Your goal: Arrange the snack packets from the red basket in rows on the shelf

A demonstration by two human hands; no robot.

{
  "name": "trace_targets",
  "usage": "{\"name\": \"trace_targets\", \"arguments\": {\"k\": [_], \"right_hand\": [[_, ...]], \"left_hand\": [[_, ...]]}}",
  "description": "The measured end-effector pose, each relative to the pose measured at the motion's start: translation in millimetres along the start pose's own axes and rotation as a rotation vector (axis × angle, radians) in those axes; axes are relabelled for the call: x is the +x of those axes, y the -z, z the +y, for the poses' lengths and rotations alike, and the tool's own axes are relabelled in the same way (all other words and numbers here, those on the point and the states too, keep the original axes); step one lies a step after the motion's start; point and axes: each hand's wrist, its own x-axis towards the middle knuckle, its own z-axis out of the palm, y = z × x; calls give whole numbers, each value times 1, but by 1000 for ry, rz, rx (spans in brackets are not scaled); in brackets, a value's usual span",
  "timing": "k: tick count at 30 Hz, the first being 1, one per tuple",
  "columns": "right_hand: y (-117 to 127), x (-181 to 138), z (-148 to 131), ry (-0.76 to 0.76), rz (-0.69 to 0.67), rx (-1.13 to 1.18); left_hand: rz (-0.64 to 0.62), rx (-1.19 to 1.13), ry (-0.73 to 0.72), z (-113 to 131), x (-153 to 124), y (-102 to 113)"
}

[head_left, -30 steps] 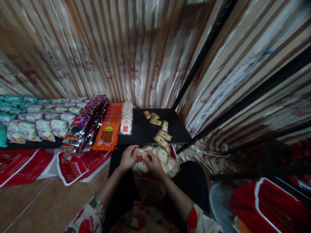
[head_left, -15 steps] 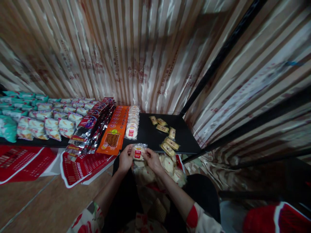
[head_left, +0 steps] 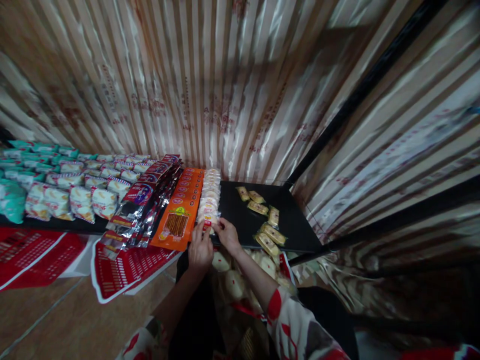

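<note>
A clear packet of round white crackers [head_left: 207, 219] with a red label lies at the front end of a row of similar packets [head_left: 211, 187] on the black shelf [head_left: 240, 225]. My left hand [head_left: 201, 248] has its fingers on the packet's near left part. At its right edge, my right hand [head_left: 228, 236] pinches the packet. Directly left of the row lies a large orange snack bag [head_left: 179, 212]. Below my right forearm, a basket on my lap side holds several clear bags of pale round crackers [head_left: 234, 284].
Small yellow wrapped snacks [head_left: 258, 208] lie scattered on the shelf's right part. Dark foil packets [head_left: 140, 200], white bags [head_left: 80, 200] and green bags [head_left: 13, 200] fill the left. Red baskets [head_left: 127, 267] stand below the shelf edge. Black rack poles [head_left: 348, 95] slant at the right.
Both hands have moved forward with the cracker packet, from in front of the shelf edge to the front end of the row. The view has shifted slightly.
</note>
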Motion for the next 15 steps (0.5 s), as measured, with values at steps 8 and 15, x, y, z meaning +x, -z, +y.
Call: {"name": "trace_targets", "arguments": {"k": [8,15], "right_hand": [[-2,10,-6,-56,-7,-72],[-8,12,-1,20,72,-99]], "left_hand": [[-54,33,16,-7,1,-14],[-47,-49,59,-4,4,-16]]}}
